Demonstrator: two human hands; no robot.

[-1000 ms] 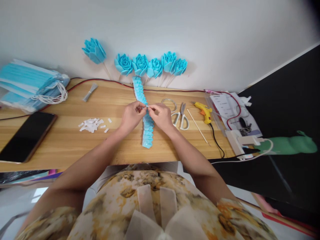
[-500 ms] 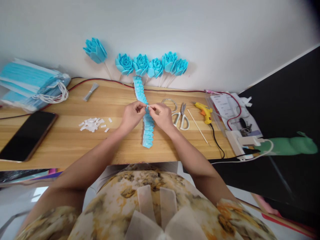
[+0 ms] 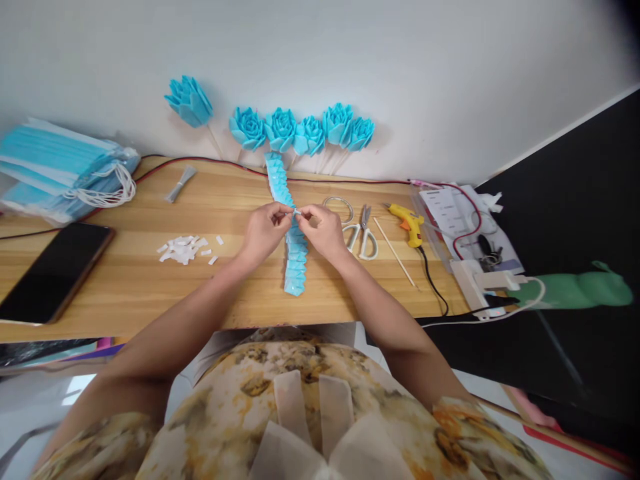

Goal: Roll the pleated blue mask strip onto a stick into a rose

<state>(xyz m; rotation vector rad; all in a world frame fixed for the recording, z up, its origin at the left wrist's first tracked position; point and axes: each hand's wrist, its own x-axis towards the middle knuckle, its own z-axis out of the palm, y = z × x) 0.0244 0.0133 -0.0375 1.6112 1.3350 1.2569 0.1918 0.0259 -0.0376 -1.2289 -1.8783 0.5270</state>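
A long row of folded light-blue pieces lies on the wooden table, running from the front toward the wall. Over its middle, my left hand and my right hand meet with thumbs and fingertips pinched. Between the fingertips is a small whitish strip, mostly hidden, so its exact kind is unclear. Both hands are closed on it. To the left lies a pile of small white cut pieces. White-handled scissors rest just right of my right hand.
Several blue flowers on sticks lean by the wall. Face masks and a phone lie left, near a bundle of thin ties. A yellow glue gun, a wooden stick and a power strip are on the right.
The view has shifted very slightly. Both hands keep their pinch over the blue row; nothing else has visibly moved.
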